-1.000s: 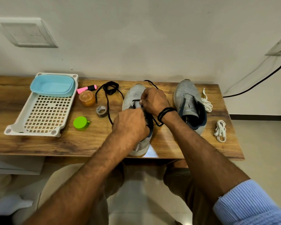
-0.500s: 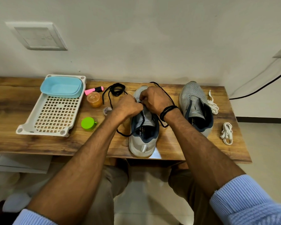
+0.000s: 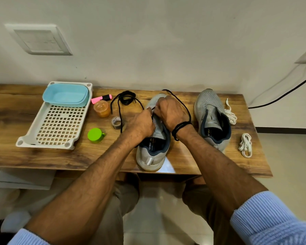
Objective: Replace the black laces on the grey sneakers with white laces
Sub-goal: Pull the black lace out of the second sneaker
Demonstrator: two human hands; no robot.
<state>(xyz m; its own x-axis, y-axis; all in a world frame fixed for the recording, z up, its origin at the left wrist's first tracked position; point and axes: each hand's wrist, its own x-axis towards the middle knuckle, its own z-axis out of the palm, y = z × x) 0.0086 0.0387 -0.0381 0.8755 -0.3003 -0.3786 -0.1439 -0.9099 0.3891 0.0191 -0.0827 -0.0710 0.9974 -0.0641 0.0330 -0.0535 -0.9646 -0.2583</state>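
A grey sneaker with a navy collar stands in the middle of the wooden table, heel toward me. My left hand and my right hand are both over its eyelet area, fingers curled and pinching its black lace, which loops out past the toe and round my right wrist. A second grey sneaker stands to the right with no lace in it. A loose black lace lies coiled at the back. One white lace lies beside the right sneaker, another white lace sits bundled near the right edge.
A white perforated tray holding a blue tub stands at the left. Between it and the shoes are a pink highlighter, an orange jar, a tape roll and a green cap. A black cable hangs on the wall.
My left hand has moved up from the sneaker's heel area to the eyelets near the toe. The black lace has been drawn further out, and the sneaker's collar is uncovered now.
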